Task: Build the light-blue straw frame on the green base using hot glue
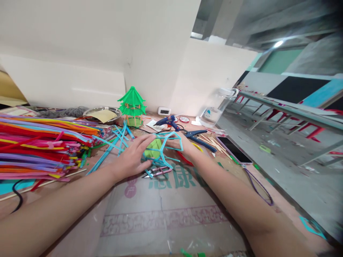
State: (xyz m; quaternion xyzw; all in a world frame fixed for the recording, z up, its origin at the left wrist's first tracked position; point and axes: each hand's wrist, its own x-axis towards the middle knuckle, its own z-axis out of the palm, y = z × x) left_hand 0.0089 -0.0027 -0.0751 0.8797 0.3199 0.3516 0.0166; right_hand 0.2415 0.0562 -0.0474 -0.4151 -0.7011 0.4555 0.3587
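L hand (134, 156), fingers clamped on lt-blue pipe-cleaner lattice frame (161, 152), R hand (187, 146) opp. side, fingers part-hidden, can't tell grip, pink-handled metal snips (160, 171) nearby

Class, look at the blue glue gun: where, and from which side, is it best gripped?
Probably by its handle, with the right hand coming from the near right: the nozzle points left, and the handle slants toward the person.
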